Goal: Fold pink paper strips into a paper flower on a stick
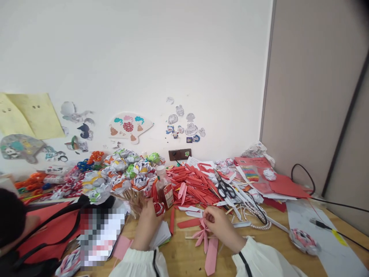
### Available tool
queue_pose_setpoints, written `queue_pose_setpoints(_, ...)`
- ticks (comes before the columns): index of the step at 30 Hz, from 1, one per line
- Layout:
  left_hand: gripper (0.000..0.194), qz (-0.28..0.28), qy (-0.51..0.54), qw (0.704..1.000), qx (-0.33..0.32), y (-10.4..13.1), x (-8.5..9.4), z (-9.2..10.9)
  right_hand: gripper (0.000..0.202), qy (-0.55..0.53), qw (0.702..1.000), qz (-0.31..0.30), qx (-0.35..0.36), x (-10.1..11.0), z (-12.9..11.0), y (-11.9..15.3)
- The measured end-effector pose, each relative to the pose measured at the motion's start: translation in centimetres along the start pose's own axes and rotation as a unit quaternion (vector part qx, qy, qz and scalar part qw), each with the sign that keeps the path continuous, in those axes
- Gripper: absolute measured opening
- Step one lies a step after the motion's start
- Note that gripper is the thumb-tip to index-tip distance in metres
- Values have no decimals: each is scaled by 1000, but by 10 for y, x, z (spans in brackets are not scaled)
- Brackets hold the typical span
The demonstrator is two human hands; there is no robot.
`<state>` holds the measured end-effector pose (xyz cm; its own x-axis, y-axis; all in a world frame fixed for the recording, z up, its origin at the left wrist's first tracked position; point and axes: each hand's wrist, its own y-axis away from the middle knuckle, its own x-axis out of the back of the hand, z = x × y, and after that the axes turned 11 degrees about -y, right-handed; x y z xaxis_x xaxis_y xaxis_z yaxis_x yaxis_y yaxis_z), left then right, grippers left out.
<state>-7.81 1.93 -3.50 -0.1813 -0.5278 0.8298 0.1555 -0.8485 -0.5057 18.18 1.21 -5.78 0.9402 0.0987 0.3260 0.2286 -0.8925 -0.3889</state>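
Observation:
My right hand (216, 222) is closed in a pinch at the top petals of a pink folded-paper flower (202, 235). A thin stick (188, 237) lies beside the flower, and a pink paper strip (211, 256) lies below it. My left hand (149, 220) reaches forward beside a red-and-white paper rose (159, 208); its fingertips are mostly hidden. Just past it stand a bottle (162, 175) and a small red-and-white box (168, 195). To its left is a bundle of brown stems (134, 200).
A heap of red paper strips (193, 181) covers the back, with black scissors (224, 186) and a pearl string (255, 217) to its right. Paper flowers (127, 173) crowd the back left. A phone-like screen (100, 242) lies left; a person's head (10, 217) shows at the edge.

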Motion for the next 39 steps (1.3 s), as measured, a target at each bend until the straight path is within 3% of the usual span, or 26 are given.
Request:
queue_pose_setpoints(6,59,100,46,987,-118,-1,16,-4,16,1,1000,5,3,-1,-1,-1)
queue_pose_setpoints(14,57,107,64,977,-174,13,25,17,17,17,1000,7,16,1,-3,-1)
queue_pose_setpoints(20,53,83,19,974,-212,11,24,17,17,18,999,3,27,2,-2,-1)
queue_pose_setpoints(23,58,51,-13,979,-199,9,18,13,18,13,1000,2,27,1,-2,-1)
queue_pose_setpoints(28,76,2,-62,991,-117,11,5,12,19,12,1000,5,27,-1,-2,0)
queue_pose_setpoints(34,81,-43,-47,993,-101,15,5,21,17,10,1000,7,12,0,0,-2)
queue_pose_setpoints(36,82,-29,-37,994,-97,15,7,21,18,6,1000,9,9,0,1,-2)
queue_pose_setpoints(39,65,43,-8,995,-84,15,11,27,18,-2,1000,14,4,-1,-2,-2)
